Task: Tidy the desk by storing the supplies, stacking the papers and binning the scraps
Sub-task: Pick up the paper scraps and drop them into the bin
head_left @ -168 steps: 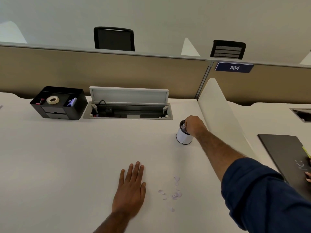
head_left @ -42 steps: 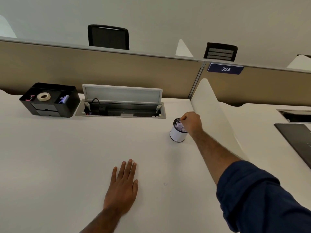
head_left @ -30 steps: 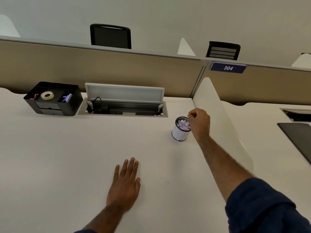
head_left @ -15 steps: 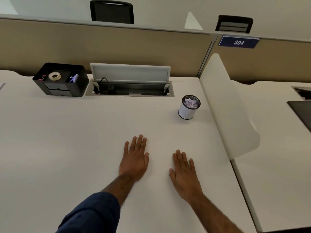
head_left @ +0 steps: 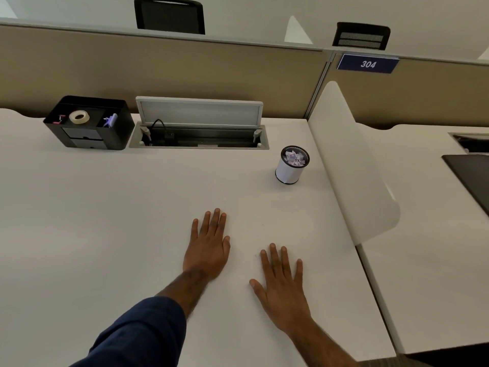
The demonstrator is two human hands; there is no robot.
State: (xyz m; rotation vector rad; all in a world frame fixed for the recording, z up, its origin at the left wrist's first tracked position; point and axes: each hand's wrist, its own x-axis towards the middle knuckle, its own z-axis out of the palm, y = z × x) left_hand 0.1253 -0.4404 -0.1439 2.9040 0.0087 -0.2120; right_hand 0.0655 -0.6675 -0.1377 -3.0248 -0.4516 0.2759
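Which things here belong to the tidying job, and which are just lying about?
Part of the job:
- bin, with paper scraps in it
- organiser, holding tape and other small supplies

Just lying about:
- cable tray, lid raised
- divider
- sign reading 304

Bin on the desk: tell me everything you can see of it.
The bin is a small round cup with a white wall, a dark mesh rim and a dark base ring. It stands upright on the desk beside the divider, holding crumpled pale purple scraps. Nothing else touches it.
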